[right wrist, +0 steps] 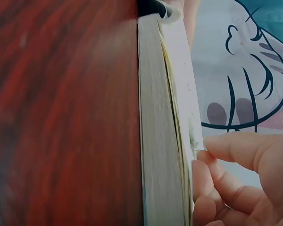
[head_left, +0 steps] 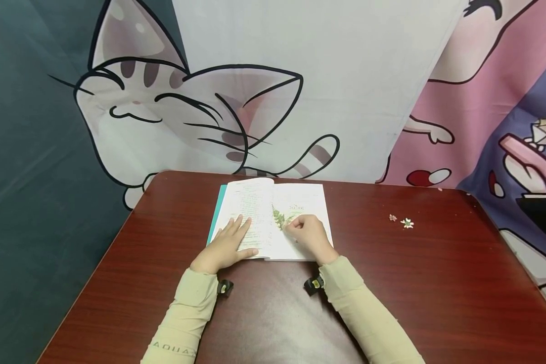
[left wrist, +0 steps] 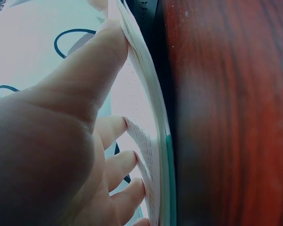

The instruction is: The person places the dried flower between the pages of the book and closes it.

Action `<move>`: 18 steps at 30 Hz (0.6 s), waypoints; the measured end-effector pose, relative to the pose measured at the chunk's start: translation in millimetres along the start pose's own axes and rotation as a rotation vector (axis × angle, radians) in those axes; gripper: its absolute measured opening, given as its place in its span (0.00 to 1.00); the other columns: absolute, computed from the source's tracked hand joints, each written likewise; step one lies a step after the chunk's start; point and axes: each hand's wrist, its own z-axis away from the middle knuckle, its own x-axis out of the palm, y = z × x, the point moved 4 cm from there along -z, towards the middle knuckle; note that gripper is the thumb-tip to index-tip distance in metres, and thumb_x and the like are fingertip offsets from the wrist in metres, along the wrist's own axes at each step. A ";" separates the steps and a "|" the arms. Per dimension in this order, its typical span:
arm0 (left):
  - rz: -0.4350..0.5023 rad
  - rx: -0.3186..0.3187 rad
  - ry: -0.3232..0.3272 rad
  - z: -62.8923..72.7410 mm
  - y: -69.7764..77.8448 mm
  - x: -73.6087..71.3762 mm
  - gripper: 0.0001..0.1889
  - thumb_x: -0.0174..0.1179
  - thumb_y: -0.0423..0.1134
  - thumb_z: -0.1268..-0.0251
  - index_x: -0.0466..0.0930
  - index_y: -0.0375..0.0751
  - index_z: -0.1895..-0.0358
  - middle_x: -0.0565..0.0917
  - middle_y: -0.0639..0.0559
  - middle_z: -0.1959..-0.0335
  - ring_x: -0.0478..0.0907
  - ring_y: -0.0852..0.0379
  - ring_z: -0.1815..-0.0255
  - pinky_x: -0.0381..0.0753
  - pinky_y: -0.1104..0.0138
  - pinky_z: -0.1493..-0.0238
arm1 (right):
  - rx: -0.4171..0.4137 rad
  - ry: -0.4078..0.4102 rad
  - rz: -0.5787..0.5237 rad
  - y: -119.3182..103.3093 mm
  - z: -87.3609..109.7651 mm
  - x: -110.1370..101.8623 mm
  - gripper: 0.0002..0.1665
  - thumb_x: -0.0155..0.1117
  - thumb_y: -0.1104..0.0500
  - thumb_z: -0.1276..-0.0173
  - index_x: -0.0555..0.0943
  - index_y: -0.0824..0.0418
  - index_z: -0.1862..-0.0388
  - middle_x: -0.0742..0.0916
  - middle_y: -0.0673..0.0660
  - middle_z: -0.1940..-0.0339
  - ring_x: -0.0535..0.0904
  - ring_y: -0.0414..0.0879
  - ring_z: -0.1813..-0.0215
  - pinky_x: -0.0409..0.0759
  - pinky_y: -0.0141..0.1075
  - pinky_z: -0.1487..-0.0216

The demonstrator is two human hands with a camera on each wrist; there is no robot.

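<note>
An open book (head_left: pixel 250 197) with a teal cover lies on the table. My left hand (head_left: pixel 227 247) rests flat on its left page, fingers spread and thumb near the gutter. The left wrist view shows the fingertips (left wrist: pixel 127 162) pressing the printed page. On the right page, close to the gutter, is a green fern leaf (head_left: pixel 278 217). My right hand (head_left: pixel 308 233) pinches the leaf's lower end between thumb and index finger, just over the page. The right wrist view shows thumb and index together beside the green leaf (right wrist: pixel 192 136); the pinched part is mostly hidden.
Two small dried flowers, one pinkish (head_left: pixel 393 218) and one white (head_left: pixel 407 223), lie on the red-brown table (head_left: pixel 459 263) to the right of the book. A cloth backdrop with a cartoon cat (head_left: pixel 141 136) hangs behind the table's far edge.
</note>
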 end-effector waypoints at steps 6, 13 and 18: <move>-0.001 0.000 -0.001 -1.5 0.4 0.2 0.46 0.61 0.57 0.28 0.50 0.38 0.18 0.47 0.34 0.18 0.40 0.33 0.18 0.47 0.36 0.25 | -0.046 -0.057 0.023 0.0 -1.9 3.7 0.07 0.72 0.57 0.39 0.88 0.57 0.75 0.86 0.48 0.76 0.77 0.43 0.70 0.75 0.37 0.60; -0.001 0.002 -0.003 -1.1 1.1 0.0 0.46 0.61 0.57 0.28 0.49 0.38 0.18 0.47 0.34 0.18 0.40 0.33 0.18 0.47 0.36 0.25 | -0.094 -0.159 -0.004 -0.1 -2.2 2.8 0.06 0.71 0.59 0.37 0.91 0.58 0.72 0.91 0.51 0.65 0.81 0.41 0.62 0.78 0.39 0.50; 0.000 0.001 0.003 -0.4 -0.1 0.2 0.46 0.61 0.56 0.28 0.50 0.38 0.18 0.47 0.34 0.18 0.40 0.33 0.18 0.47 0.36 0.25 | -0.120 -0.209 -0.051 -4.9 -0.5 -4.4 0.06 0.71 0.60 0.36 0.91 0.61 0.69 0.90 0.52 0.66 0.81 0.40 0.68 0.78 0.36 0.57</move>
